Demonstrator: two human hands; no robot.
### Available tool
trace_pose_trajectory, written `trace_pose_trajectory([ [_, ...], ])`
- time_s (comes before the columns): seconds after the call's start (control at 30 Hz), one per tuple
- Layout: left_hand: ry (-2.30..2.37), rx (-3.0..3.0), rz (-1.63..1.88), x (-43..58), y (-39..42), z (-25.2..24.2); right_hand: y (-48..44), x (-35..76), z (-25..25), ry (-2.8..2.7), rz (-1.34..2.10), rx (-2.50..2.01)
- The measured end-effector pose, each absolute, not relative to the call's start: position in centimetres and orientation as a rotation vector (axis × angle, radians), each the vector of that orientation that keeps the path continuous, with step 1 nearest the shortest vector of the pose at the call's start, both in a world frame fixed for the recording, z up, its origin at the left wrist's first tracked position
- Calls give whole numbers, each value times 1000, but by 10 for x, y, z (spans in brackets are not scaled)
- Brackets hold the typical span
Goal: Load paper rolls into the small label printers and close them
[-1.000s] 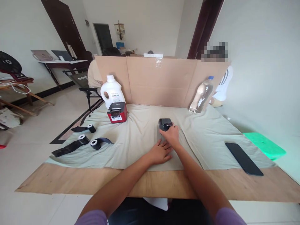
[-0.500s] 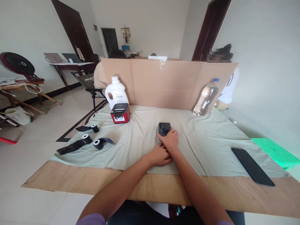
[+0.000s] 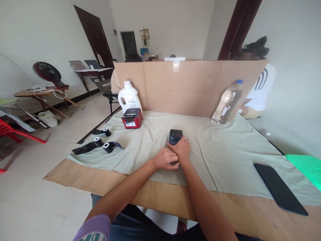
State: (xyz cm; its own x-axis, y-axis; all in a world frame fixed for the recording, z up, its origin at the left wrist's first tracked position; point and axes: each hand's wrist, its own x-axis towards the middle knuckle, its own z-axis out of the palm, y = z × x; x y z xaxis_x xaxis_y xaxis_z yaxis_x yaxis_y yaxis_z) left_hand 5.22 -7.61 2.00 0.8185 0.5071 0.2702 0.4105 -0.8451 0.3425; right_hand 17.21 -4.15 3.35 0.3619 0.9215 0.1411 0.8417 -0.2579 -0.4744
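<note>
A small black printer (image 3: 176, 136) stands on the cloth in front of me, with a shiny dark strip on its near side. My right hand (image 3: 182, 149) is closed round its near right part, fingers along the side and thumb on the left. Just below and to the left, my left hand (image 3: 167, 159) is curled into a fist beside the right wrist. Whether something sits inside that fist is hidden. Farther left stands a red and black printer (image 3: 132, 118) with a dark strip at its front. Several black rolls (image 3: 108, 147) lie with loose ends at the table's left.
A cardboard screen (image 3: 180, 88) closes off the back. Before it stand a white jug (image 3: 129, 97) and a leaning clear bottle (image 3: 227, 103) with a blue cap. A black phone-like slab (image 3: 279, 187) lies at the right edge. Behind the screen a person (image 3: 265, 87) sits at right.
My left hand has lifted slightly and moved a little left, curling into a fist. My right hand stays on the black printer. The camera view has turned a little left.
</note>
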Motion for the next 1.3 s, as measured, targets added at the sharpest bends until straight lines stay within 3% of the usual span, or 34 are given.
trace_pose_trajectory([
  [0.17, 1353, 2217, 988, 32, -35, 23, -44, 169, 24, -1525, 116, -2107],
  [0.27, 1552, 1951, 1101, 30, -6, 23, -46, 168, 21, -1540, 96, -2065],
  [0.63, 1341, 2091, 1038, 29, 5, -15, -47, 169, 15, -1552, 33, -1981],
  [0.9, 1586, 2205, 817, 28, -3, -1, -52, 166, 12, -1543, -82, -1976],
  [1.3, 1684, 2288, 590, 30, -8, 19, -48, 164, 11, -1496, 14, -1958],
])
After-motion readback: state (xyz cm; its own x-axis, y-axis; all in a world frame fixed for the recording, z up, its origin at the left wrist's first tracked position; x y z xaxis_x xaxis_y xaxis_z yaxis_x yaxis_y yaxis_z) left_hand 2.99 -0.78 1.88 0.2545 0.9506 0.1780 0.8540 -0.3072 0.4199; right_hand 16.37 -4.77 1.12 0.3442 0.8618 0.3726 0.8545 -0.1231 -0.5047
